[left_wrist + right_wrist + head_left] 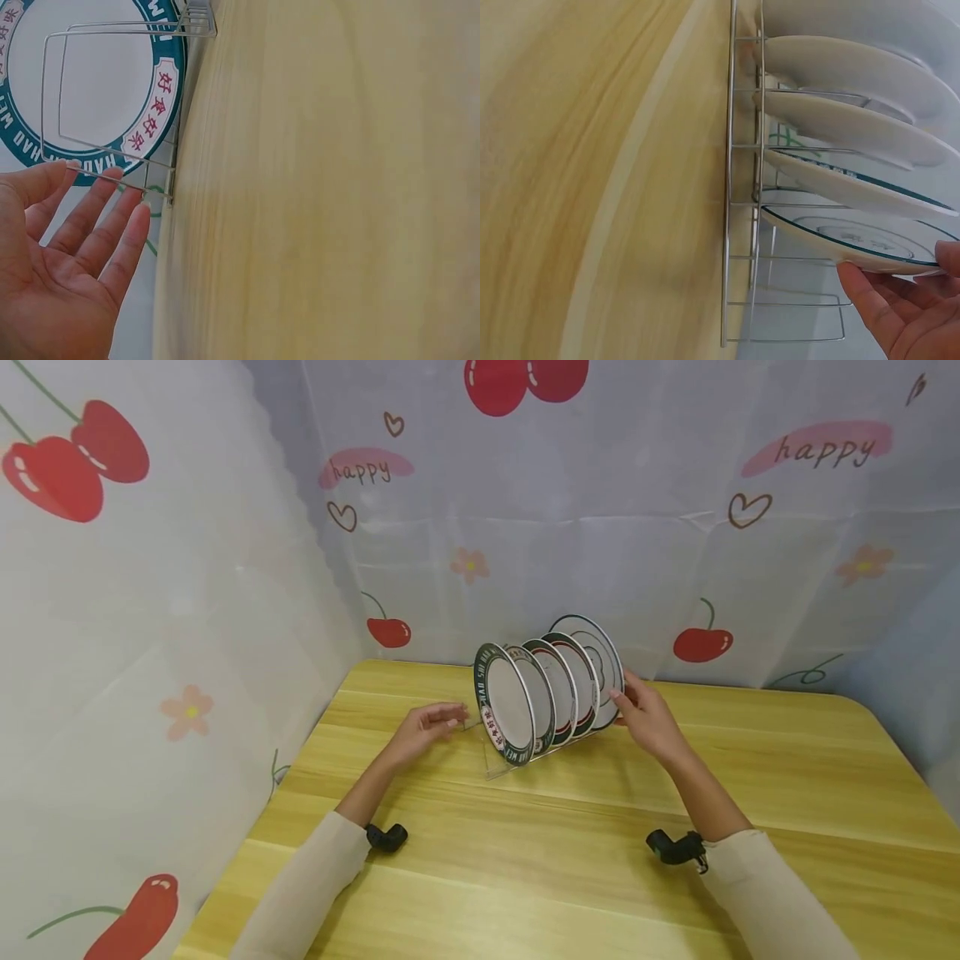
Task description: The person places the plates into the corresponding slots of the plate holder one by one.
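Observation:
Several round plates with dark green rims stand in a row, tilted, in a wire dish rack (pixel 46 105). At the rack's right end, my right hand (pixel 649 717) pinches the edge of the last plate (pixel 855 236), which has a thin green rim and faint rings; its lower edge sits among the wires. My left hand (pixel 67 255) is at the rack's other end, its fingers fairly straight and their tips at the end wire. Nearest to it stands the front plate (pixel 512 702), with white lettering and red characters on its broad green rim.
The rack stands toward the back of a wood-grain table (pixel 480 860). Behind and to the left hang pale sheets (pixel 570 560) printed with cherries, hearts and flowers. A black wrist device (pixel 675 847) is at the right cuff, another (pixel 387 837) at the left.

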Available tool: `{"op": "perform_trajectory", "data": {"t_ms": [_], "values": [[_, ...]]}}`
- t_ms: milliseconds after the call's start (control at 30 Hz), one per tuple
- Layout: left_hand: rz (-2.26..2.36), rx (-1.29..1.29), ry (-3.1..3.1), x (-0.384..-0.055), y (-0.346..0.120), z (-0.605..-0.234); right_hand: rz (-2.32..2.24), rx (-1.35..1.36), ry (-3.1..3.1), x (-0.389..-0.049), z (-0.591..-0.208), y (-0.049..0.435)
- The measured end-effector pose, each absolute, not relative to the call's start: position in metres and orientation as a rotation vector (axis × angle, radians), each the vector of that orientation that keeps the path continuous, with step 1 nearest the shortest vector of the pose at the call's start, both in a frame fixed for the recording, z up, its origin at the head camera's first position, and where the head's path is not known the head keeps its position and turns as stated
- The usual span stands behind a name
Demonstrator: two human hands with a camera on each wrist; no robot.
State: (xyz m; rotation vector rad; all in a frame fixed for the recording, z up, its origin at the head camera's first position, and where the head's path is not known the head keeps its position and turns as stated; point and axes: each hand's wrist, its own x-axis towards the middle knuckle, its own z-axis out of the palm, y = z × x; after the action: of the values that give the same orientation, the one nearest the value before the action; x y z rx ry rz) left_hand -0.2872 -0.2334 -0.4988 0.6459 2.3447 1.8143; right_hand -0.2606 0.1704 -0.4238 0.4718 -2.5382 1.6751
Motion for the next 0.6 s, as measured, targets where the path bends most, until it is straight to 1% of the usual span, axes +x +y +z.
{"op": "perform_trajectory", "data": {"t_ms": [333, 600], "values": [[1.794, 0.653, 2.274, -0.277, -0.23, -0.499, 1.602, 0.433, -2.573, -0.273, -0.422, 0.18], [1.701, 0.737, 2.143, -0.272, -0.229, -0.495, 1.558, 0.332, -2.597, -0.28, -0.419, 0.184]]}}
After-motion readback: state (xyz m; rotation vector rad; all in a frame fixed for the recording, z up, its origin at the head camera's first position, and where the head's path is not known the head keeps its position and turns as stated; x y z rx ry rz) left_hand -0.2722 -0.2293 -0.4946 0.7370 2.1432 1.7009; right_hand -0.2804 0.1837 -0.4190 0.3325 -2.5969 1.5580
